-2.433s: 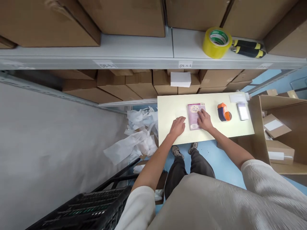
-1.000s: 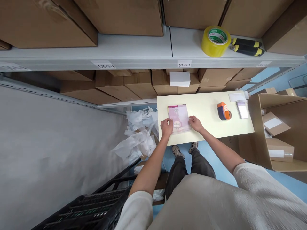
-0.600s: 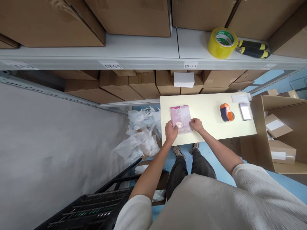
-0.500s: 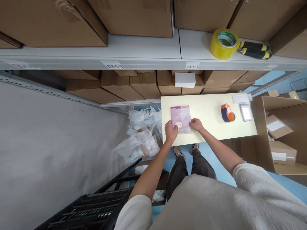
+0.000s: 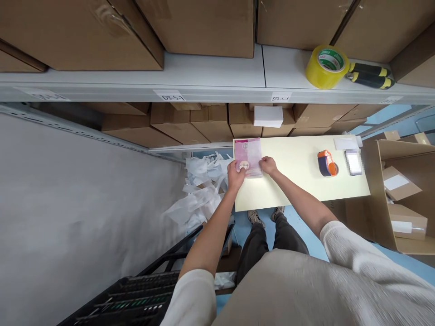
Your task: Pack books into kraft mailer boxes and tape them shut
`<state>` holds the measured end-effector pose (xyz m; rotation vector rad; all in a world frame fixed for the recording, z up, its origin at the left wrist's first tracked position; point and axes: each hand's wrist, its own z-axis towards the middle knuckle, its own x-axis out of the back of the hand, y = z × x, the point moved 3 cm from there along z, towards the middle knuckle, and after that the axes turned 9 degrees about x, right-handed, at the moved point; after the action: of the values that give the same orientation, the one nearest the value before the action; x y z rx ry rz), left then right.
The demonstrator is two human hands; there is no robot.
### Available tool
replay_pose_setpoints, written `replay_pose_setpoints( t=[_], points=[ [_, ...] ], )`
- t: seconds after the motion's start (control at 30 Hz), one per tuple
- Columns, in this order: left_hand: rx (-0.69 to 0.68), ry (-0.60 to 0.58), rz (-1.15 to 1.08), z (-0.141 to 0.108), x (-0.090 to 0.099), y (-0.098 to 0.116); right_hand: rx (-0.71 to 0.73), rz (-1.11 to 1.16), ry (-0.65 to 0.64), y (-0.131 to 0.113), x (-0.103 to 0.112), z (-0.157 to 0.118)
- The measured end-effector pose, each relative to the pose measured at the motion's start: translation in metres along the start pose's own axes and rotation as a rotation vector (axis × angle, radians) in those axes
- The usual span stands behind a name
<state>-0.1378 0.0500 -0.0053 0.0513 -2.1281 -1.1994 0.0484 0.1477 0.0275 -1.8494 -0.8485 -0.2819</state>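
A flat pink packet [image 5: 248, 154] in clear wrapping, with a round pale mark near its lower edge, is over the left end of the cream tabletop [image 5: 288, 181]. My left hand [image 5: 235, 175] grips its lower left corner, thumb on top. At the packet's right edge, my right hand [image 5: 268, 165] pinches the side with closed fingers. An orange and dark blue tape dispenser [image 5: 326, 163] stands on the right half of the table. Beyond it lies a phone-like device [image 5: 354, 162] with a blurred screen, beside some white paper [image 5: 345, 143].
Shelves of cardboard boxes [image 5: 207, 120] run behind the table. Yellow tape [image 5: 326, 67] and black-yellow cutters [image 5: 371, 76] lie on the upper shelf. An open carton [image 5: 390, 149] stands right; crumpled white wrapping [image 5: 200, 203] and a black crate [image 5: 125, 299] are left.
Both hands have carried the pink packet left and away from me, towards the table's far left corner. The view has shifted slightly. Both hands keep their hold.
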Motion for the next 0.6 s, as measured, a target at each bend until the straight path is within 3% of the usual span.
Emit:
replay_pose_setpoints(
  t=[0.33,0.6],
  points=[
    [-0.101,-0.041,-0.016,-0.009,-0.002,-0.011,0.1,-0.107,0.022,0.009,0.002,-0.013],
    [-0.177,-0.062,0.082,-0.043,0.015,0.007,0.189,-0.117,0.039,0.032,0.018,-0.058]
  ],
)
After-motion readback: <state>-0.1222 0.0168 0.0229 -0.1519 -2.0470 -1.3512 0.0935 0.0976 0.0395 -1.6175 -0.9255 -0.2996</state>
